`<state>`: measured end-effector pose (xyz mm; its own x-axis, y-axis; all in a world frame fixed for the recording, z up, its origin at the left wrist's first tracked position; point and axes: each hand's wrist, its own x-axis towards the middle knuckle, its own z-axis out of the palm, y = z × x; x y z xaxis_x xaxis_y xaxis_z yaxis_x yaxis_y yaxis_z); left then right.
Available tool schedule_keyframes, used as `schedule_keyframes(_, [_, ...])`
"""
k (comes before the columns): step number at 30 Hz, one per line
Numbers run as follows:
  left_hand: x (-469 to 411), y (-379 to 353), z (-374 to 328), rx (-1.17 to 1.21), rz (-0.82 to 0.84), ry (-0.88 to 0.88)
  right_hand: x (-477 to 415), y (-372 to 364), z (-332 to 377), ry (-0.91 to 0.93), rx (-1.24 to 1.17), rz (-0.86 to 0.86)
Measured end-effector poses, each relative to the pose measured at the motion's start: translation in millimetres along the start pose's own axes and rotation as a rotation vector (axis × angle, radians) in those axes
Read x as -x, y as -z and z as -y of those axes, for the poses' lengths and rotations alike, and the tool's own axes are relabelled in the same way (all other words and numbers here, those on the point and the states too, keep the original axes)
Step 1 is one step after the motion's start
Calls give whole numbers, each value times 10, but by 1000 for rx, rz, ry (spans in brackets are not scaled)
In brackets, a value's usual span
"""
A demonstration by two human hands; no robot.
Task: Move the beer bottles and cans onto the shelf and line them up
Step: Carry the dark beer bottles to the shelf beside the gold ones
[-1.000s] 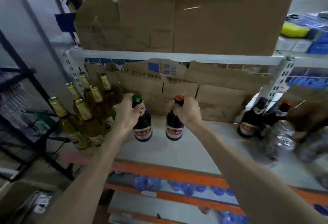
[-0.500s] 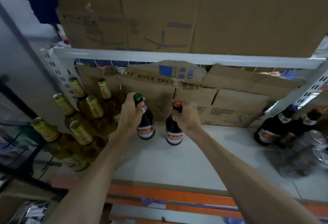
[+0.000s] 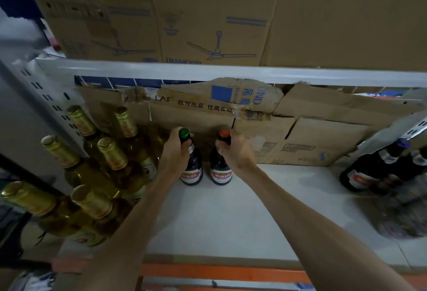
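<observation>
Green-capped dark glass bottle (image 3: pixel 193 170), orange-capped dark glass bottle (image 3: pixel 220 173) now deeper toward 12 o'clock; our left hand (image 3: pixel 175 154), right hand (image 3: pixel 236 153) fingers grasp necks; set-down close.

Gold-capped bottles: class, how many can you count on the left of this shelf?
6 gold-capped bottles, clustered at the left end of the shelf: two at the back, two in the middle, two nearest the camera. More may be hidden behind them.

Green-capped dark bottle (image 3: pixel 191 175), orange-capped dark bottle (image 3: pixel 221 174) just beside, both upright on shelf (image 3: pixel 231 221)
</observation>
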<state>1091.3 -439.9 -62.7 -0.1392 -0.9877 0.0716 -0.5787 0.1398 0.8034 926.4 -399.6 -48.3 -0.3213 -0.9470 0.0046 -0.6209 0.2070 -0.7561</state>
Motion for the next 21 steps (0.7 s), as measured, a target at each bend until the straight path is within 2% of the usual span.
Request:
schedule_keyframes(13, [-26,52,-36,7,19,74,-51,-52,-24,34,54,-37])
schedule_keyframes(17, [-38,22,38,-91,-6,142,-29,-96,-3,3,87,-87])
schedule_keyframes(21, [-43,5,85,-77,-34,101,-61,-80,-31,28,60,-21])
